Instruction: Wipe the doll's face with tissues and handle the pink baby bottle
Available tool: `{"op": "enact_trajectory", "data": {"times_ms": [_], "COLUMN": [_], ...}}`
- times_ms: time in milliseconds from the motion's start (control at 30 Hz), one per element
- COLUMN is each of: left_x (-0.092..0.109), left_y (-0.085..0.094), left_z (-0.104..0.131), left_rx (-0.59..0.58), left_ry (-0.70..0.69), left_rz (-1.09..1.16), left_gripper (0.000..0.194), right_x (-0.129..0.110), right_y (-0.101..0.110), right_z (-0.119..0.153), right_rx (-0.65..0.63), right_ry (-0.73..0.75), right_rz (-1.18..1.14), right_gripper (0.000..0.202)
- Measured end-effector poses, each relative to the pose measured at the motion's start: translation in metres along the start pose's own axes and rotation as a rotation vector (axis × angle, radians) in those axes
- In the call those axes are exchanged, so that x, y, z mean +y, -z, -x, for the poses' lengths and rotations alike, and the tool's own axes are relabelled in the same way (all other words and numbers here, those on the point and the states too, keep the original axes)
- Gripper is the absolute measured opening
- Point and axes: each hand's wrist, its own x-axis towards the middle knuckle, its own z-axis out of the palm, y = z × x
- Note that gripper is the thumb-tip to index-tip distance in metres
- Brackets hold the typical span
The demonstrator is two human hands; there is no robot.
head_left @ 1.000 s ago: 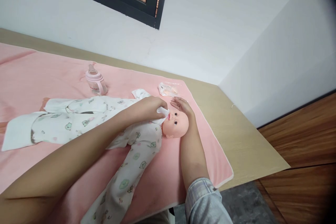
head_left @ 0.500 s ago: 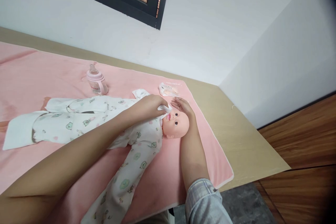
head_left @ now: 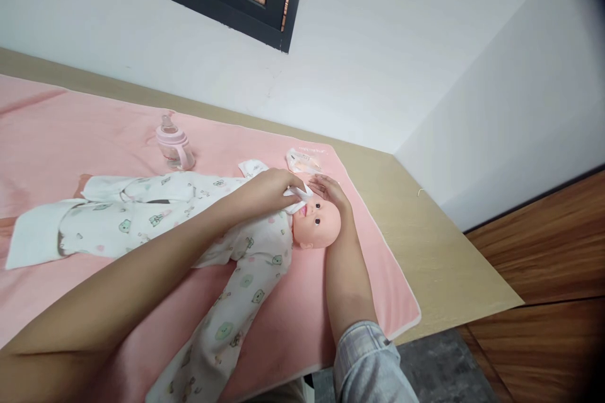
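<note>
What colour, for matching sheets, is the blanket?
The blanket is pink, clearest in the head view.

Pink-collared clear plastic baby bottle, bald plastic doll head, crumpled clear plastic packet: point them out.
Baby bottle [head_left: 172, 138]: head-camera view, on its pink collar.
Doll head [head_left: 327, 220]: head-camera view, on the forehead.
Packet [head_left: 301, 161]: head-camera view, on its wrapping.
</note>
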Motion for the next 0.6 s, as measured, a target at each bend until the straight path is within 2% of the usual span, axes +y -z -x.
{"op": "enact_trajectory", "data": {"times_ms": [233, 600], "left_x": [0.0085, 0.005], "left_y": [-0.0026, -0.0058], "left_z": [0.002, 0.001], "left_rx": [-0.062, -0.02], "left_ry": [-0.046, -0.025], "left_rz": [-0.005, -0.026], "left_gripper": [0.028, 0.029], "right_x": [-0.0011, 0.0033], "right_y": [-0.0036, 0.0031], "right_z": [0.0051, -0.0028], "right_rx": [0.011, -0.045], "right_ry": [0.042, 0.074], "right_rz": [0.013, 0.005], "right_gripper": [0.026, 0.024]}}
